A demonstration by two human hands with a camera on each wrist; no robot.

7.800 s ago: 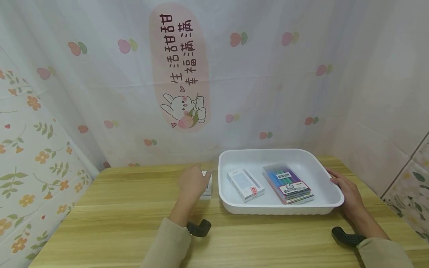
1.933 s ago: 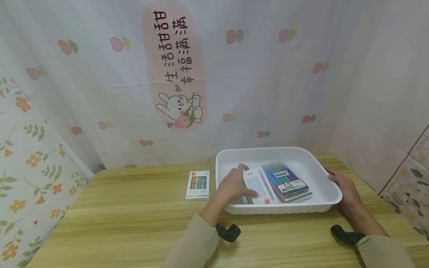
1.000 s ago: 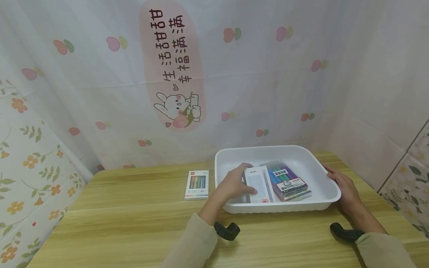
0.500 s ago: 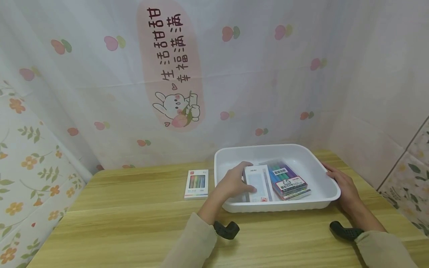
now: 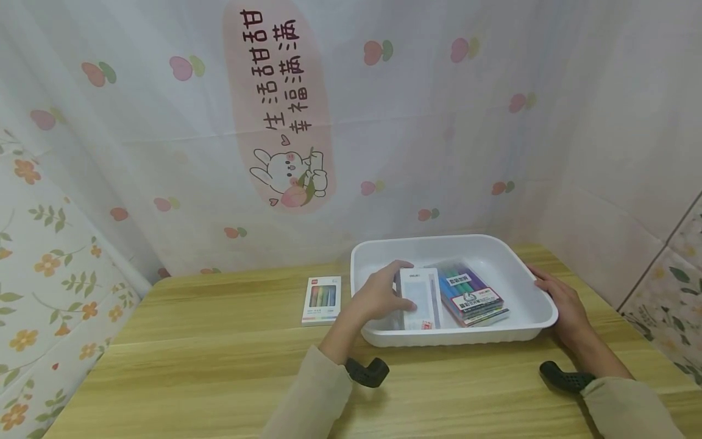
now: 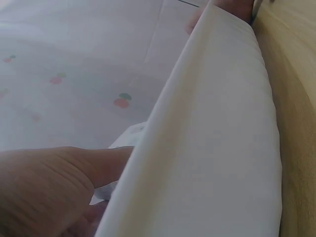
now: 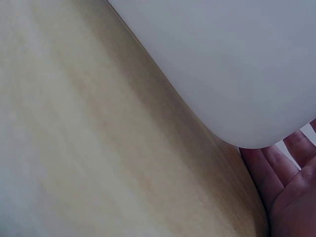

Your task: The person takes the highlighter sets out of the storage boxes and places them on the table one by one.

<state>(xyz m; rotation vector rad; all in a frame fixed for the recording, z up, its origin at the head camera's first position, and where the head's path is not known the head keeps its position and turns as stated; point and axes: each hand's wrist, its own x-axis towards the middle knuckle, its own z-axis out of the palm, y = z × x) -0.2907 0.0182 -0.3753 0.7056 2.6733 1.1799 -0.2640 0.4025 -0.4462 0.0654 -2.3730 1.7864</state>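
In the head view, my left hand (image 5: 378, 295) reaches over the near left corner of the white plastic tray (image 5: 529, 292). It grips a flat white box (image 5: 419, 299) with a pale panel and a red sticker, thumb on top and fingers at the far left edge. Right of the box in the tray lies a stack of clear packs of coloured pens (image 5: 470, 291). My right hand (image 5: 565, 305) holds the tray's right end; its fingers (image 7: 269, 170) lie along the outer wall in the right wrist view. The tray wall hides part of the left hand in the left wrist view.
A small white box with a window showing coloured sticks (image 5: 321, 301) lies on the wooden table (image 5: 219, 353), left of the tray. A printed curtain (image 5: 411, 122) hangs behind the table's back edge, with patterned cloth on both sides.
My left hand has moved from the small window box to the white box in the tray. That box has turned straighter and lately shifted slightly left. My right hand stays at the tray's end.
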